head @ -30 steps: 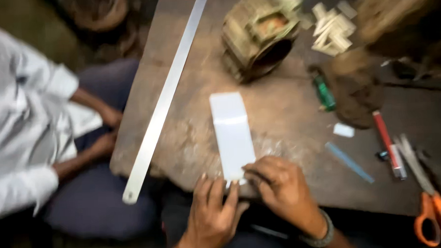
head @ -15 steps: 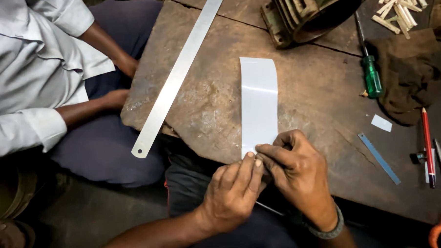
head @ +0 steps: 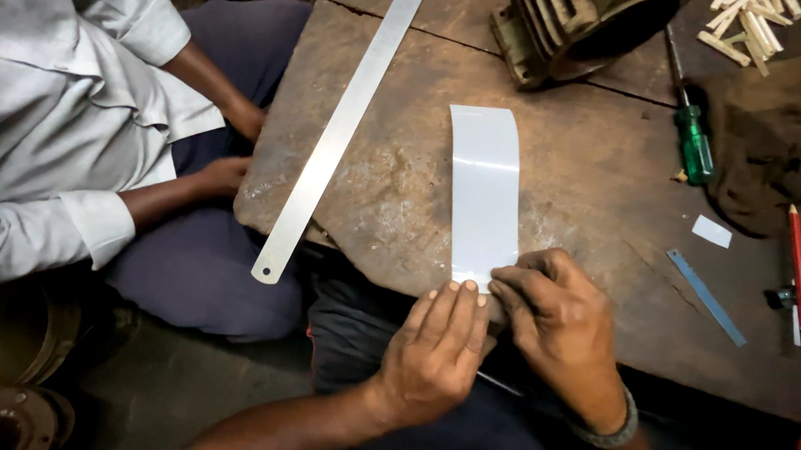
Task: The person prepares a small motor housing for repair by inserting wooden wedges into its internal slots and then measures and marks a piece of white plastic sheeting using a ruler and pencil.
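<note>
Pinching the near end of a white strip, both hands sat at the near edge of the counter. Left hand: fingers flat, tips pressed on the strip's near-left corner. Right hand: fingers curled, tips gripping the strip's near-right corner. The strip was smooth, glossy sheet, a long rectangle lying flat and running from the hands towards the far side, its far end curling up slightly. Its near edge was hidden under the fingertips, so couldn't tell how it ended.

Counter: worn, rust-brown slab, scuffed pale in the middle, with a crack line across the far part. A long steel ruler lay diagonally to the left of the strip, well apart; rounded near end with a hole, overhanging the counter edge, far end cut off by the frame. Far right: ribbed cast-metal housing, dirty green, top cut off. Right of the strip: green-handled screwdriver, dark rag, small white scrap, thin blue strip, red pencil. Pile of pale wooden sticks at far right corner, partly out of frame.

Another person in a white shirt sat at left, hands near the counter's left edge, what they were holding wasn't visible. A thin dark rod below the left hand was too obscured to identify.
</note>
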